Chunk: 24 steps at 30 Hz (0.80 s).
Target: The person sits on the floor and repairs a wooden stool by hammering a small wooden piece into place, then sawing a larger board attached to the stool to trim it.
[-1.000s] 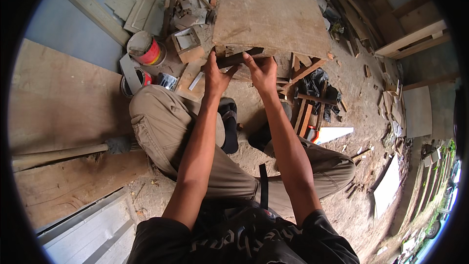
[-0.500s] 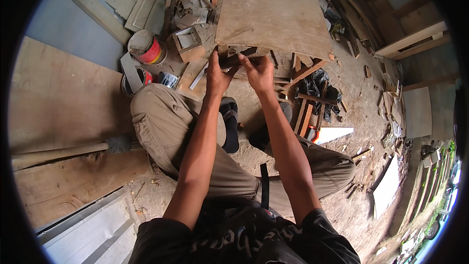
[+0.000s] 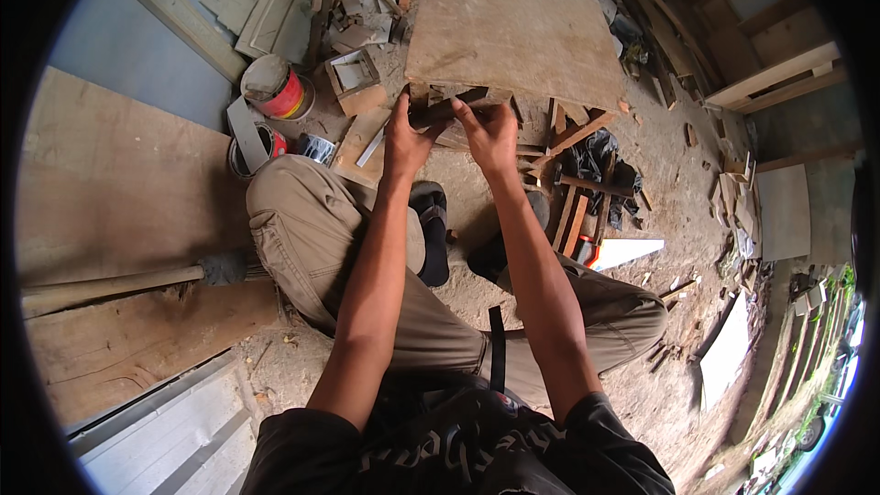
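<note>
The left hand's fingers [image 3: 401, 108] close only partway around the left end of a dark wooden piece [image 3: 436, 114], with the forefinger reaching up and the thumb spread beneath the piece. The right hand [image 3: 496, 137] pinches the same piece farther along, its thumb lying on top and the other fingers curled behind, their tips hidden. The piece lies slightly aslant between both hands, right at the near edge of a low table [image 3: 513, 23] with a square plywood top; whether it touches the wood underneath is not clear.

Below the right part of that edge, a slanted wooden brace [image 3: 576, 139] shows. Just beyond it are a crumpled black plastic bag [image 3: 596, 154] and some loose wooden strips [image 3: 572, 225], and beside these lies a handsaw [image 3: 626, 253] with a pale blade and an orange and black handle.

Left of the hands, a thin white strip [image 3: 370, 148] rests on a flat board [image 3: 356, 158], near an open wooden box [image 3: 358, 90]. Farther left stand a red paint can [image 3: 293, 97], a second open can [image 3: 264, 163] and a small metallic tin [image 3: 317, 148].

The person sits on the dirt floor [image 3: 477, 302], knees apart in khaki trousers [image 3: 307, 220]. A heap of offcuts [image 3: 362, 14] lies beyond the box, and a large plywood sheet [image 3: 119, 174] fills the left side.
</note>
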Tool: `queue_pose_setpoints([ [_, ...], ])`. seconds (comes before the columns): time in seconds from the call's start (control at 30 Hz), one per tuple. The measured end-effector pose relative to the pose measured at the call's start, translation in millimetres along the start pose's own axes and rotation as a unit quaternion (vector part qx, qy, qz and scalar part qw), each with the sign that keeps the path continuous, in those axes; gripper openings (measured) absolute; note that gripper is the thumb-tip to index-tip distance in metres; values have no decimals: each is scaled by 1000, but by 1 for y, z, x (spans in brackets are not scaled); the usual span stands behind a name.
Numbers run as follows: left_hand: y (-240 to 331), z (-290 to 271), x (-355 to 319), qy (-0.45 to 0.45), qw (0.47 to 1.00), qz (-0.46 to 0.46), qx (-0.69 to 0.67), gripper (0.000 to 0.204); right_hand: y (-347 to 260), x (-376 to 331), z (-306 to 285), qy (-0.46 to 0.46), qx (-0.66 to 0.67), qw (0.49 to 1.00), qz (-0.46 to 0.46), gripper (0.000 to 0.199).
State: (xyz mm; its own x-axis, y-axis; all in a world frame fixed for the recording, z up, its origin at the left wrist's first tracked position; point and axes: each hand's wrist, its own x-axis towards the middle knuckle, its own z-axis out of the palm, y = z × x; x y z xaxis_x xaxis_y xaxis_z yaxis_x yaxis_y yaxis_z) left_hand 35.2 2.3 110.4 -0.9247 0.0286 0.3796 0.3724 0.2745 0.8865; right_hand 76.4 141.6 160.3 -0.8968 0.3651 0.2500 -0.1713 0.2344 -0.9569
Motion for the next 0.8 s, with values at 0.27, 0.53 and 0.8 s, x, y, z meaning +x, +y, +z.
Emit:
queue_pose_setpoints([
  [0.27, 11, -4, 2, -20, 999, -4, -24, 56, -6, 1, -2, 0, -33, 999, -34, 29],
  [0.53, 1, -5, 3, -18, 999, 11, -42, 67, -14, 3, -14, -84, -47, 995, -19, 29],
  [0.8, -12, 1, 2, -9, 996, 15, -85, 66, 9, -6, -21, -63, 38, 996, -50, 38],
])
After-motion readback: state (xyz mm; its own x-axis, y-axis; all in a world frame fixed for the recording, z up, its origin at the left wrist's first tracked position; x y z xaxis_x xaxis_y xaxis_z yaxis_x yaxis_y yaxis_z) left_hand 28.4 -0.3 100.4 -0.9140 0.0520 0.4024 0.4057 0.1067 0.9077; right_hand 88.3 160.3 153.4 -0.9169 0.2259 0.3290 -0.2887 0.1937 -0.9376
